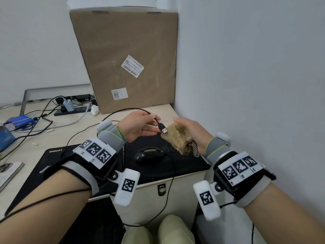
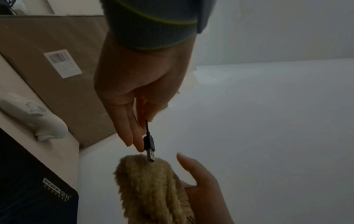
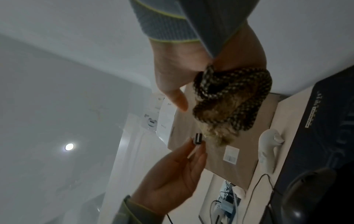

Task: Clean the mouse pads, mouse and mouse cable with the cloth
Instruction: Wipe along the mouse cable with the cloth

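Head view: two hands meet over a black mouse pad [image 1: 184,166], cable plug against cloth

At 12 o'clock from the mouse [image 1: 146,154], the left hand [image 1: 139,125] pinches the mouse cable [image 1: 123,110] just behind its plug [image 1: 163,128], whose metal tip touches the tan cloth [image 1: 176,140]. The right hand [image 1: 191,131] grips that bunched cloth, thumb lifted clear. A second pad [image 1: 52,162] lies at 9 o'clock; a cardboard box [image 1: 126,50] stands behind
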A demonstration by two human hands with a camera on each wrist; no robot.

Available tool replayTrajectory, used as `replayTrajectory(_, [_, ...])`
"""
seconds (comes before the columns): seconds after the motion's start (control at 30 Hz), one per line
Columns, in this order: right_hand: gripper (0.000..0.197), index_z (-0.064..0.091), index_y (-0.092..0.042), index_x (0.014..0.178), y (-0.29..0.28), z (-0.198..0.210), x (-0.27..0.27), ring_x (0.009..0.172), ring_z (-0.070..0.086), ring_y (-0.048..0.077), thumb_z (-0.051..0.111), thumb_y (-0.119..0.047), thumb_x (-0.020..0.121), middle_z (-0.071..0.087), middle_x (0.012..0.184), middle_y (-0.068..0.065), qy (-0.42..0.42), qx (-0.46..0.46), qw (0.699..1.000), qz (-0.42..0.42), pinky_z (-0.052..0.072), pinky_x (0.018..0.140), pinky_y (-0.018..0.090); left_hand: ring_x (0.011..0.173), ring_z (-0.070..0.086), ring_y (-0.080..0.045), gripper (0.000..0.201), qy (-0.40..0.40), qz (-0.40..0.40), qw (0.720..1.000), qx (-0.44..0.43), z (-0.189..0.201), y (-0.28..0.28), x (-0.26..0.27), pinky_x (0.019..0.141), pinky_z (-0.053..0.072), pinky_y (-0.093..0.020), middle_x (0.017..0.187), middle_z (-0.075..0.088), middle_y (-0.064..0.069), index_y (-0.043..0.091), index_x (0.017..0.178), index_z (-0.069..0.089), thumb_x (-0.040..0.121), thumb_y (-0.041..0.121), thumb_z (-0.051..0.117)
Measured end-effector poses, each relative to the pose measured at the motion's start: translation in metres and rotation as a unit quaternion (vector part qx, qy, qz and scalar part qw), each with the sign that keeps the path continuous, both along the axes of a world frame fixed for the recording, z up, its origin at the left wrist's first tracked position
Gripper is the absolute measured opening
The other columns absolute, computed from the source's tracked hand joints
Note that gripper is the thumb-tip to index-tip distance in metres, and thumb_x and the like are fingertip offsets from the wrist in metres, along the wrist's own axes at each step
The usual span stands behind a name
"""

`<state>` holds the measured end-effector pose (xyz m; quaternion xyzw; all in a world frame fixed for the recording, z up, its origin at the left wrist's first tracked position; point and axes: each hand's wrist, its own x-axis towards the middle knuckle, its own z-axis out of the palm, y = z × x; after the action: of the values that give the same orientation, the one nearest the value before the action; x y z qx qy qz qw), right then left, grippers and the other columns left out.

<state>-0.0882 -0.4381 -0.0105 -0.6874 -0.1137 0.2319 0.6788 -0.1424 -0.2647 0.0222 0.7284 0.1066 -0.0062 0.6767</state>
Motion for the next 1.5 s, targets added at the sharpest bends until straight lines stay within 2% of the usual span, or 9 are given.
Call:
replayTrajectory(0.2, [0.036,0.065,0.012,0.098,0.011,-0.004,-0.006,0.075,0.056,0.019,0.066,-0.022,0.086,0.061,0.082,0.012,-0.134,-0.107,0.985,0.018,0.044,0.069,0.029,0.067,0.061,-0.012,0.022,-0.011,0.013,0.997,0.073,0.004,-0.01,0.006,0.063,0.052,-0.02,0.071,0.052,0.001,0.014,0.094,0.063,0.1,0.019,0.043])
replayTrajectory(0.37, [0.011,0.065,-0.01,0.083,0.009,0.004,-0.005,0.074,0.052,0.021,0.065,-0.02,0.08,0.056,0.078,0.013,-0.075,-0.066,0.995,-0.026,0.041,0.069,0.032,0.069,0.059,-0.013,0.021,0.005,0.009,0.997,0.082,0.002,-0.015,0.014,0.061,0.051,-0.02,0.078,0.055,-0.002,0.01,0.104,0.062,0.098,0.022,0.046])
replayTrajectory(0.57, [0.013,0.06,-0.011,0.074,-0.006,0.009,0.015,0.07,0.05,0.022,0.064,-0.022,0.077,0.054,0.074,0.014,-0.064,-0.061,0.99,-0.113,0.04,0.065,0.034,0.083,0.059,-0.013,0.022,0.026,0.0,0.984,0.179,-0.016,-0.004,0.019,0.068,0.046,-0.021,0.086,0.062,0.0,0.015,0.104,0.064,0.094,0.032,0.054])
replayTrajectory(0.8, [0.035,0.036,-0.016,0.052,-0.026,-0.006,0.041,0.063,0.031,0.02,0.061,-0.019,0.075,0.033,0.058,0.006,-0.088,-0.089,0.966,-0.227,0.028,0.053,0.031,0.13,0.044,-0.025,0.078,0.192,-0.094,0.849,0.484,-0.063,0.014,0.009,0.106,0.041,-0.035,0.146,0.04,-0.006,0.017,0.146,0.032,0.081,0.029,0.073])
replayTrajectory(0.9, [0.036,0.036,-0.016,0.048,-0.029,-0.016,0.045,0.065,0.032,0.021,0.062,-0.021,0.073,0.033,0.055,0.004,-0.077,-0.117,0.962,-0.235,0.03,0.056,0.033,0.13,0.044,-0.026,0.081,0.228,-0.115,0.808,0.531,-0.075,0.017,0.016,0.103,0.042,-0.034,0.146,0.039,-0.007,0.014,0.146,0.029,0.08,0.031,0.073])
replayTrajectory(1.03, [0.03,0.048,-0.011,0.051,-0.034,-0.028,0.052,0.065,0.044,0.023,0.064,-0.024,0.073,0.046,0.057,0.006,-0.05,-0.164,0.957,-0.234,0.038,0.06,0.033,0.108,0.058,-0.024,0.062,0.243,-0.116,0.782,0.562,-0.089,0.017,0.027,0.089,0.05,-0.034,0.123,0.059,-0.006,0.012,0.127,0.053,0.074,0.033,0.077])
replayTrajectory(1.23, [0.025,0.052,-0.008,0.057,-0.033,-0.033,0.06,0.067,0.051,0.026,0.065,-0.024,0.071,0.051,0.059,0.007,-0.023,-0.186,0.958,-0.215,0.042,0.061,0.032,0.086,0.062,-0.022,0.055,0.245,-0.035,0.856,0.454,-0.084,0.02,0.044,0.068,0.05,-0.03,0.092,0.063,-0.005,0.008,0.101,0.062,0.068,0.05,0.076])
replayTrajectory(1.37, [0.022,0.054,-0.006,0.068,-0.025,-0.032,0.072,0.072,0.054,0.029,0.063,-0.025,0.075,0.052,0.066,0.007,-0.022,-0.225,0.954,-0.195,0.044,0.062,0.032,0.103,0.063,-0.027,0.057,0.256,0.045,0.922,0.288,-0.079,0.009,0.065,0.08,0.057,-0.034,0.108,0.061,-0.011,0.004,0.111,0.054,0.075,0.044,0.074])
replayTrajectory(1.5, [0.024,0.056,-0.002,0.092,-0.019,-0.03,0.083,0.072,0.052,0.027,0.06,-0.023,0.081,0.054,0.078,0.009,-0.017,-0.283,0.945,-0.163,0.039,0.057,0.026,0.113,0.059,-0.03,0.062,0.281,0.057,0.939,0.19,-0.08,-0.011,0.088,0.088,0.055,-0.04,0.126,0.055,-0.011,0.005,0.126,0.05,0.08,0.042,0.069])
